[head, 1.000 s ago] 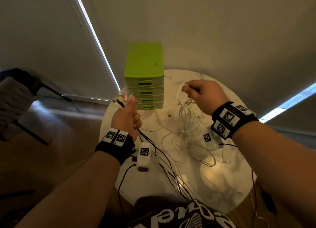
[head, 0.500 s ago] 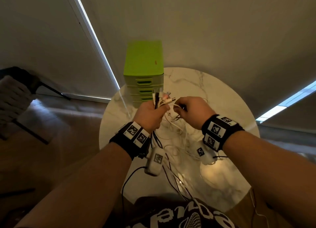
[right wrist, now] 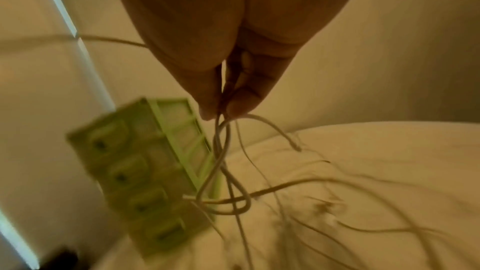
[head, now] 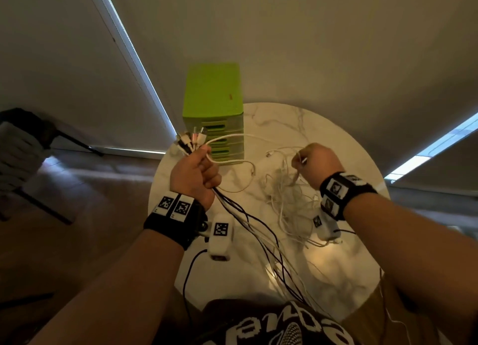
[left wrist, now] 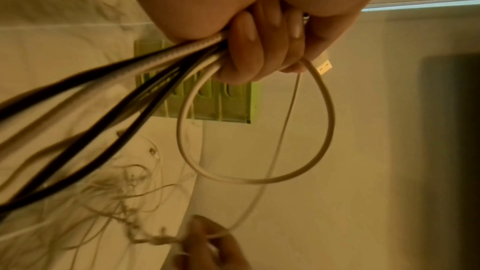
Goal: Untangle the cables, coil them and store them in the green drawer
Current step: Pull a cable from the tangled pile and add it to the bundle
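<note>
White and black cables [head: 284, 202] tangled before shut green drawer unit [head: 214, 112]

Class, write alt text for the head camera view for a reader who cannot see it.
A left hand grips a bundle of black and white cables while the right hand pinches a thin white cable from a tangle on a round white marble table. A lime-green plastic drawer unit stands behind, drawers closed.

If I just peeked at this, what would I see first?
Probably the bright green drawer unit standing at the far edge of the round marble table. Next, the left hand gripping a bunch of black and white cables, and the right hand pinching thin white cables up from the tangle.
</note>
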Demonstrator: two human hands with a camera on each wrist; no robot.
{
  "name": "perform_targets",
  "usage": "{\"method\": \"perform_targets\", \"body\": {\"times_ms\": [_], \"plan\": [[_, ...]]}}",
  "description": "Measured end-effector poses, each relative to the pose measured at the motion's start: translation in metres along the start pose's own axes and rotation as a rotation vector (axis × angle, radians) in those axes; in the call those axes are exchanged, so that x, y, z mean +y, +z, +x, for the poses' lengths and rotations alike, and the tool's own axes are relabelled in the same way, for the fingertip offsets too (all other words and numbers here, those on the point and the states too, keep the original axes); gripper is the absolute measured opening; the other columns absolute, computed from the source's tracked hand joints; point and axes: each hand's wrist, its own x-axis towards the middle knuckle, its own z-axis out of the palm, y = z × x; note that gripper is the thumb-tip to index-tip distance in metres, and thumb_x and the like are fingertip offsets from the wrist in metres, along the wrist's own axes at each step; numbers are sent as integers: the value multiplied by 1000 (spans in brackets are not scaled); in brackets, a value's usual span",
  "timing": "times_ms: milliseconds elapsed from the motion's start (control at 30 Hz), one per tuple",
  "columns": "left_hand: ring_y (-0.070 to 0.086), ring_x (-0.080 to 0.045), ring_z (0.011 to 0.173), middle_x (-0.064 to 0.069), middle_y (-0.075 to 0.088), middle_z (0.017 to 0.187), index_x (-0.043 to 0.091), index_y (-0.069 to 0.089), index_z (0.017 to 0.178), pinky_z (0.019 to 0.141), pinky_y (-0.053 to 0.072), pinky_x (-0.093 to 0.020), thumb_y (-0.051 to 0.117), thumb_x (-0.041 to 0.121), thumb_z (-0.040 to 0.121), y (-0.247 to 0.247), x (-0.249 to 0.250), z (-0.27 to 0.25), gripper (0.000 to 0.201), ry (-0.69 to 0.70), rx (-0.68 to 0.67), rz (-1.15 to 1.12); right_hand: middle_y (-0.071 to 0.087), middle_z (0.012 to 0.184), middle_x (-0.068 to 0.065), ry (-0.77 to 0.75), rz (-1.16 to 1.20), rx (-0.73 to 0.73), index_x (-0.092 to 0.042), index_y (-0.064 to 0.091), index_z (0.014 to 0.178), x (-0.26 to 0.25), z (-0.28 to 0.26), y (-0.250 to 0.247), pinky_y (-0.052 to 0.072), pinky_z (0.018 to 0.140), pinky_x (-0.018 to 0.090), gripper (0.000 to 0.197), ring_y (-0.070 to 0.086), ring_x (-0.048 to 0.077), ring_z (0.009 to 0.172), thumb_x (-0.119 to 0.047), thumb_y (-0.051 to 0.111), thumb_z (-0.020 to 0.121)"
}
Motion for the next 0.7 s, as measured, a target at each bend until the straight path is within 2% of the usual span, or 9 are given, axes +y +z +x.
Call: {"method": "perform_targets", "body": {"times_ms": [67,100,167,233,300,433,533,600,700], "plan": [[20,-6,36,10,27,45,16,53,78,35,16,-18,47,17,103,-9,0,6,25,-4,49,3,64,93,-1,-2,163,156,-18,76,86,-4,7,-16,49,76,31,13,61,19,82,-28,70,92],[20,-6,36,10,27,46,16,54,79,34,17,-18,48,18,102,-13,-1,9,25,2,69,-7,65,89,-2,5,202,182,-20,76,86,-4,9,-22,47,75,29,12,61,17,80,-29,71,92],[21,-6,37,9,30,49,16,54,78,33,19,-18,51,19,101,-19,0,13,23,14,89,-59,69,84,-2,37,130,81,-21,77,88,3,10,-25,46,73,27,11,63,18,80,-31,73,91],[23,-6,37,8,37,53,16,54,79,32,22,-19,52,21,100,-19,2,15,21,15,75,-126,72,89,1,78,3,-18,-22,77,90,17,12,-19,49,73,29,12,66,21,83,-33,74,90],[24,-5,37,8,39,53,15,53,79,32,22,-19,50,21,101,-16,5,14,22,14,46,-168,67,96,5,83,-48,-19,-21,76,93,29,11,-10,47,73,31,14,64,25,87,-34,72,91],[23,-5,35,10,35,46,15,50,78,32,23,-19,44,21,103,-7,8,9,27,18,5,-209,59,105,6,-30,-144,-39,-22,72,103,37,-3,10,46,74,31,13,62,29,91,-28,67,94],[23,-5,35,11,35,46,16,49,78,32,23,-19,43,20,103,-11,10,11,26,38,9,-215,58,113,2,-28,34,22,-25,63,107,44,-15,16,54,78,37,22,63,23,90,-14,67,89],[22,-5,35,10,33,47,16,49,78,32,23,-18,43,19,102,-20,12,15,25,52,21,-222,55,118,-3,-41,203,68,-28,57,107,45,-23,14,58,76,38,31,66,15,90,-7,68,86],[23,-5,35,10,33,47,16,50,77,33,22,-19,43,19,102,-28,11,16,26,51,42,-228,57,111,-5,-11,264,74,-31,55,104,45,-32,8,58,69,34,32,66,11,85,-12,71,83]]}}
